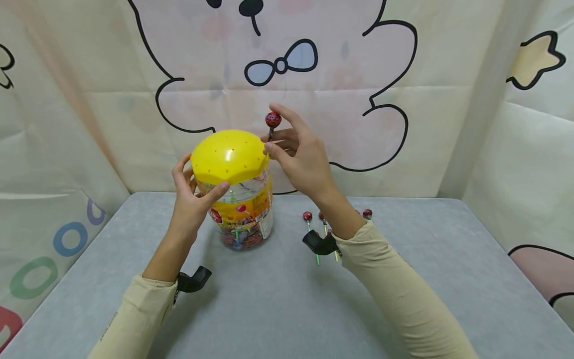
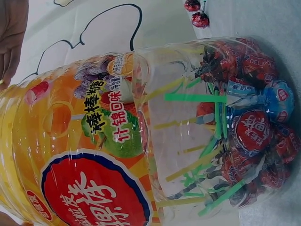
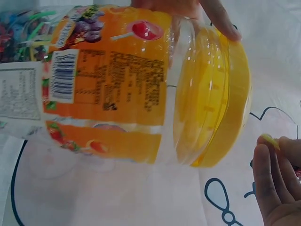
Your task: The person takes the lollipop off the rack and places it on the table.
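Your left hand (image 1: 190, 199) wraps the jar (image 1: 242, 209) just under the lid (image 1: 229, 155), fingers curled round the shoulder and thumb laid across the front. Keep that grip; the jar stands on the table (image 1: 287, 299) and the hold stops it twisting or tipping.

Your right hand (image 1: 300, 157) pinches the stick of a red-wrapped lollipop (image 1: 273, 119) between thumb and fingertips, head up, beside and just above the lid's right edge. The other fingers are loosely spread.

The lid is a yellow dome dotted with small holes. My read: the stick goes into one of them. To do it well:
- Pinch low enough on the stick to steer the tip, but leave the end free.
- Line the stick up square to the dome at the chosen hole; at a slant it will likely skid on the curve.
- Push steadily and brace against it with the left hand.

Contents: the left wrist view shows the clear lower part of the jar with a heap of wrapped lollipops (image 2: 254, 136) at the bottom, mostly red with one or two blue, green and yellow sticks crossing above them. The upper part looks empty.

More loose lollipops (image 1: 314, 219) lie on the table, right of the jar, under your right forearm.
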Motion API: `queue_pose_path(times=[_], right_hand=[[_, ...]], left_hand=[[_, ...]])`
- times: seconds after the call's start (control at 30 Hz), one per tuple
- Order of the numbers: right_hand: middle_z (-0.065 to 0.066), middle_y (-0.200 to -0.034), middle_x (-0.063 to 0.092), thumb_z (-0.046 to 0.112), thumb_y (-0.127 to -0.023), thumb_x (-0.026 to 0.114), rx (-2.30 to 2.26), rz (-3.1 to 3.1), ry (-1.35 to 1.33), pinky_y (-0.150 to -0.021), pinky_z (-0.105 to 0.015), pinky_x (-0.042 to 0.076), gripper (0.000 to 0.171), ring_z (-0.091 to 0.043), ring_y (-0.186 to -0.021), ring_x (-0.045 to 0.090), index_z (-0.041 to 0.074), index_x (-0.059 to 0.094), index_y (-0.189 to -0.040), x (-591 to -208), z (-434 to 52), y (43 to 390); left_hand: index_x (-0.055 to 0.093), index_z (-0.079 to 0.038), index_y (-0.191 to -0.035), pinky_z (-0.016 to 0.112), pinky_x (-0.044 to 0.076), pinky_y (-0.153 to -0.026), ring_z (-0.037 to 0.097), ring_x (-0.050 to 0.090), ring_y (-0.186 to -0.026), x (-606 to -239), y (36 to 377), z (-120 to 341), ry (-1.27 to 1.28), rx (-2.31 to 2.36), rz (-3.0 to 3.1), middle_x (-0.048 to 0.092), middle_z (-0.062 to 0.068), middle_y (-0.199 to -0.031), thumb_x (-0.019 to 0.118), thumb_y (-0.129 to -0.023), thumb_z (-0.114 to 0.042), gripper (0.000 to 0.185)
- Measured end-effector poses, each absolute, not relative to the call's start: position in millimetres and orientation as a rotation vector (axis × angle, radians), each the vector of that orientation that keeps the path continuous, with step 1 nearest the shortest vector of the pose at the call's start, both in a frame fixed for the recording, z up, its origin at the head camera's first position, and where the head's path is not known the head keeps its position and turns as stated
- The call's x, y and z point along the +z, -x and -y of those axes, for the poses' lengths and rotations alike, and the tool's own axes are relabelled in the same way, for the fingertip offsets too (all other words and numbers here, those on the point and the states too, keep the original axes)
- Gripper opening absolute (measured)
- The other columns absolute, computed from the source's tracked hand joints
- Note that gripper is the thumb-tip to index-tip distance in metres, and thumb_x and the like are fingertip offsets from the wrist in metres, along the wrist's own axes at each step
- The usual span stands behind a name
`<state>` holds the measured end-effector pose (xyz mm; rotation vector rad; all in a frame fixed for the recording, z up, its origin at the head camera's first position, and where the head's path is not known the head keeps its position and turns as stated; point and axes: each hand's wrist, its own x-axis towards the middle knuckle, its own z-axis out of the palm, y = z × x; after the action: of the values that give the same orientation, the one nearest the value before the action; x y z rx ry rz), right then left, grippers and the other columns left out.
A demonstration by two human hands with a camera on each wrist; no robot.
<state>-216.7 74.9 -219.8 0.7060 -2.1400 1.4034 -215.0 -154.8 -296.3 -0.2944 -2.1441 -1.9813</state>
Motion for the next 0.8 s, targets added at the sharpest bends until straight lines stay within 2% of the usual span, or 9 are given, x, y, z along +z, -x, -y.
queue_pose_path(times=[0.37,0.8], right_hand=[[-0.009,-0.109,0.074,0.003,-0.096,0.062,1.432,2.21,-0.749,-0.082,-0.028,0.06,0.064,-0.014,-0.083,0.071,0.021,0.038,-0.153,-234,-96,208],[-0.008,-0.109,0.074,0.001,-0.097,0.058,1.452,2.242,-0.776,-0.085,-0.027,0.059,0.06,-0.012,-0.081,0.071,0.025,0.041,-0.15,-257,-126,199]], left_hand=[[0.007,-0.036,-0.152,0.055,0.033,-0.117,0.02,0.032,-0.135,-297,217,154,0.305,-1.964,2.138,0.024,0.003,-0.153,0.07,-0.092,-0.018,0.088],[0.006,-0.037,-0.152,0.052,0.035,-0.115,0.017,0.034,-0.133,-298,217,154,0.292,-1.963,2.148,0.024,0.001,-0.152,0.07,-0.092,-0.02,0.088]])
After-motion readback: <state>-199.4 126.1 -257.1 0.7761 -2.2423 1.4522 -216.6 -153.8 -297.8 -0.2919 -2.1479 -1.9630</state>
